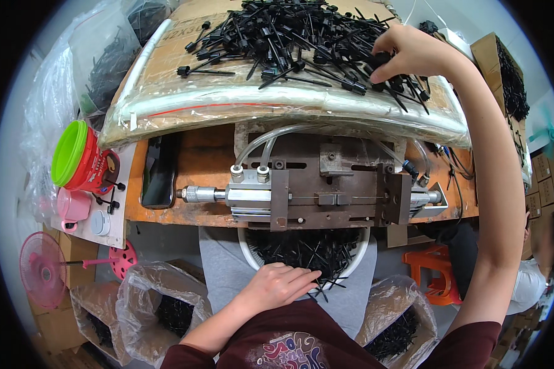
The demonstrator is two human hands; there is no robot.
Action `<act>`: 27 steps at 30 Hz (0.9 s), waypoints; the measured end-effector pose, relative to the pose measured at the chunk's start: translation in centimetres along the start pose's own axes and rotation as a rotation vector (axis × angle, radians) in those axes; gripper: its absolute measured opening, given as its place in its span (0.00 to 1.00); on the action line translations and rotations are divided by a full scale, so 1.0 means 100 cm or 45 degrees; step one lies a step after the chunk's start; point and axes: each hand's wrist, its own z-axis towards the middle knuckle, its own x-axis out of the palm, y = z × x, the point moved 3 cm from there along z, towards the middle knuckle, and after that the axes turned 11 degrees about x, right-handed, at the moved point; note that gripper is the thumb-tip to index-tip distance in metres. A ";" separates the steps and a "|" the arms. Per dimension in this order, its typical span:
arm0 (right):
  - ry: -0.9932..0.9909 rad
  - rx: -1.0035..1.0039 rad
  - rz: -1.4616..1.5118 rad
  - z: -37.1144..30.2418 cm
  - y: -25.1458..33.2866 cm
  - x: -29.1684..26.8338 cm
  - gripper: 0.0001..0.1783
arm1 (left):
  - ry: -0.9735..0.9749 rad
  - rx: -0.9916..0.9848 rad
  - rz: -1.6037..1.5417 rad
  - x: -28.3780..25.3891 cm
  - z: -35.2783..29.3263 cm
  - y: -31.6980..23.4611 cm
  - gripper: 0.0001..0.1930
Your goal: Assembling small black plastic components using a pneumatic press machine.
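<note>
"Progress?"
"Black parts remain heaped on cardboard; near its right edge our right hand half-curls, hold unclear."
"Done?"
"Those in our bowl, perhaps; left hand loosely open there, hold hidden."

Bright, fairly even light, strong fisheye curvature, black rim.

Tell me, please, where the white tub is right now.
In the head view, the white tub is at the lower centre, just below the metal fixture and between the grey trouser legs, with the left hand over its near rim.
</note>
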 end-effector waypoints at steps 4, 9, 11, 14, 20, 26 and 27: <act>0.179 0.204 -0.129 0.003 -0.003 -0.010 0.19 | 0.006 -0.010 0.017 -0.001 -0.002 0.001 0.13; 0.179 0.256 0.024 -0.005 -0.017 -0.014 0.19 | 0.018 -0.001 0.010 0.000 -0.002 0.001 0.14; 0.192 0.322 0.048 -0.009 -0.018 -0.023 0.18 | 0.032 -0.008 0.010 -0.001 -0.001 0.001 0.14; -0.176 0.179 0.187 -0.024 -0.031 -0.025 0.14 | 0.028 -0.014 0.013 -0.001 -0.003 0.001 0.15; -0.484 0.238 -0.415 -0.052 -0.046 -0.033 0.13 | -0.006 -0.002 0.011 -0.004 0.000 -0.001 0.15; -0.049 0.264 1.267 -0.126 0.019 -0.008 0.11 | -0.357 0.033 -0.052 -0.039 0.046 -0.021 0.19; 0.057 0.316 1.424 -0.139 0.039 0.005 0.14 | -0.453 0.022 -0.039 -0.049 0.056 -0.025 0.19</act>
